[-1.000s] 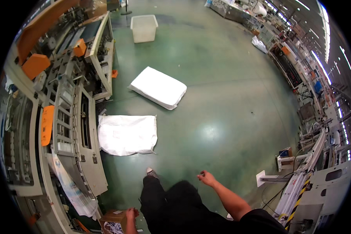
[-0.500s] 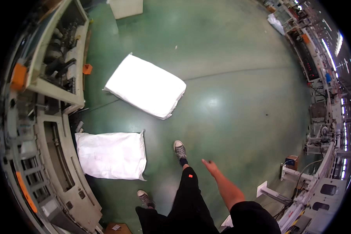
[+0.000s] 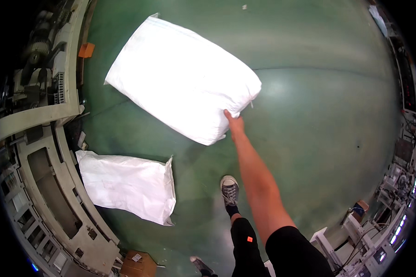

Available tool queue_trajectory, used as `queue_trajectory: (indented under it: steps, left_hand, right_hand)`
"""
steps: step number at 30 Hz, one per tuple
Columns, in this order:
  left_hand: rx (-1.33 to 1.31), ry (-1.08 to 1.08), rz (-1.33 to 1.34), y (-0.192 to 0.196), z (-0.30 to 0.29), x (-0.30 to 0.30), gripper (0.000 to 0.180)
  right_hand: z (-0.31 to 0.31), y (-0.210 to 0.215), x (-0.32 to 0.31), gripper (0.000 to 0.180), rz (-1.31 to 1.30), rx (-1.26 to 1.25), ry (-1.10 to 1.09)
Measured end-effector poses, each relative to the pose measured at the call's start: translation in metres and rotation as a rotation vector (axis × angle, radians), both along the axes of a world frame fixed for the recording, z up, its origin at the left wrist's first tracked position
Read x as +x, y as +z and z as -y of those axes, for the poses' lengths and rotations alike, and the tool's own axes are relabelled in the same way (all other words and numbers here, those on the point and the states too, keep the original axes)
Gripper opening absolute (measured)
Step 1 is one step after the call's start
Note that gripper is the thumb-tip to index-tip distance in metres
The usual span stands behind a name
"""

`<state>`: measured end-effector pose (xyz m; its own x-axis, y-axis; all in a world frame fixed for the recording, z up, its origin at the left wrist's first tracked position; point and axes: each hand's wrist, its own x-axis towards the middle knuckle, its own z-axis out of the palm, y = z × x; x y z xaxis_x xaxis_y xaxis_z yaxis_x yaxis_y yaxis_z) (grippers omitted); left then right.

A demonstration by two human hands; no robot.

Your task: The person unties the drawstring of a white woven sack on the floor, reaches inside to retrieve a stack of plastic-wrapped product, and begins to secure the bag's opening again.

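My right hand (image 3: 234,123) is closed on the near right edge of a large, full white woven sack (image 3: 178,76). Its thumb shows on top of the fabric, while the other fingers are hidden at the edge. The sack lies slanted on the green floor, its cloth gathered where I grip it. Closer to me and to the left lies a flatter white sack (image 3: 129,184), touched by neither hand. My left hand is out of the picture.
A machine (image 3: 55,184) with a pale frame runs along the left, an orange part (image 3: 86,50) by its edge. At the lower left stands a cardboard box (image 3: 137,264). More equipment (image 3: 393,173) lines the right side. My front shoe (image 3: 229,189) is on the green floor (image 3: 309,138).
My right hand has moved forward from beside my leg and taken hold of the far sack's edge. The view has come closer to that sack.
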<state>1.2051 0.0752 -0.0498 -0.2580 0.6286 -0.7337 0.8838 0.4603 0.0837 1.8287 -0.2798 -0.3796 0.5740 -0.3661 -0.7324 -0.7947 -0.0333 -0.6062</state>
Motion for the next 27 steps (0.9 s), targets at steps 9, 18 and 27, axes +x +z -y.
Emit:
queue_trajectory:
  steps: [9,18,27]
  left_hand:
    - [0.022,0.07,-0.032,-0.031,0.008,-0.041,0.034]
    - [0.055,0.118,0.055,-0.074,0.015,-0.1,0.04]
    - [0.383,-0.114,-0.046,-0.049,0.02,-0.237,0.048]
  right_hand:
    - [0.008,-0.054,-0.027,0.103,-0.04,0.037,-0.125]
    - [-0.003,-0.045,-0.032,0.071,0.328,0.088,-0.158]
    - [-0.076,-0.025,-0.101,0.051,0.366,-0.099,-0.223]
